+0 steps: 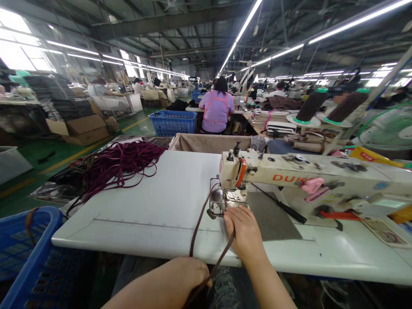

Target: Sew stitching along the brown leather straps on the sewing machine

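While the left hand [195, 271] grips the brown strip [222, 255] by the table [148, 189] edge, seemingly to guide it, the right hand [243, 229], at its two o'clock, covers the strip beside the sewing machine [322, 170], probably steadying it; any pinch is hidden.

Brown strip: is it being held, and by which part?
The left hand appears closed on a loose length of the brown strip; the right hand lies over it by the sewing machine, its exact grip hidden.
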`<state>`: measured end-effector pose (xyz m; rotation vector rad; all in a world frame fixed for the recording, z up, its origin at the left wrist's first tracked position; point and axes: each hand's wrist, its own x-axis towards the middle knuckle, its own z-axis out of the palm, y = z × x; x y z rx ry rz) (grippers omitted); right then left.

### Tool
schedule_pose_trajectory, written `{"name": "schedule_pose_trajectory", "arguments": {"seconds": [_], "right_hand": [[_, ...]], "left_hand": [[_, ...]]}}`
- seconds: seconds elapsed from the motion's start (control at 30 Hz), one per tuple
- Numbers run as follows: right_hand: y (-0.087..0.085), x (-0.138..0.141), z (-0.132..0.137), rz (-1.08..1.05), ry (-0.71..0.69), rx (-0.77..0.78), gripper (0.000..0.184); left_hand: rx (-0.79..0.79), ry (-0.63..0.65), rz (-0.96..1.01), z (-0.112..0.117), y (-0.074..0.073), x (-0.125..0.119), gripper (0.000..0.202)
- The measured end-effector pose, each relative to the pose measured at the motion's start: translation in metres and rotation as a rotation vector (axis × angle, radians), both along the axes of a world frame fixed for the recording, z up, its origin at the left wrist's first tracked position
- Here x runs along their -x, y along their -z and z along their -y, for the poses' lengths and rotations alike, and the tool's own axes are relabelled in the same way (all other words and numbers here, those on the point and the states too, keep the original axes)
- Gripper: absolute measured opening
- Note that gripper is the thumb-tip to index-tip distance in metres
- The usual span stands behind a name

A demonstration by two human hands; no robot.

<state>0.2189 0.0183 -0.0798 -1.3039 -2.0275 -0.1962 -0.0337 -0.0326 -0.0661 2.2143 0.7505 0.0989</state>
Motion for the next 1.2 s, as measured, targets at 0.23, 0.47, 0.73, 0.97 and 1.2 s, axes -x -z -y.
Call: {"name": "schedule_pose_trajectory", "arguments": {"seconds": [0.23,0.47,0.73,0.97,1.2], "right_hand": [[0.001,0.000,-0.002,0.005,0.004,-0.028,0.037],[0.003,-0.001,-0.004,0.005,-0.020,-0.024,0.033],[0.001,-0.001,-0.003,0.023,-0.016,-0.052,0.032],[0.003,-0.001,-0.004,0.023,-0.032,-0.097,0.033],[0.003,0.000,-0.004,0.014,-0.023,-0.079,0.032]], "left_hand": [[-0.191,-0.334,0.181,-0.028,-0.014,0.002,0.038],[-0.314,-0.585,-0.025,-0.096,-0.004,-0.025,0.057],[-0.287,-0.771,-0.027,-0.163,-0.001,-0.069,0.052],[0.028,-0.939,0.184,-0.185,-0.007,-0.068,0.053],[0.381,-0.804,0.476,-0.153,-0.013,-0.036,0.034]]}}
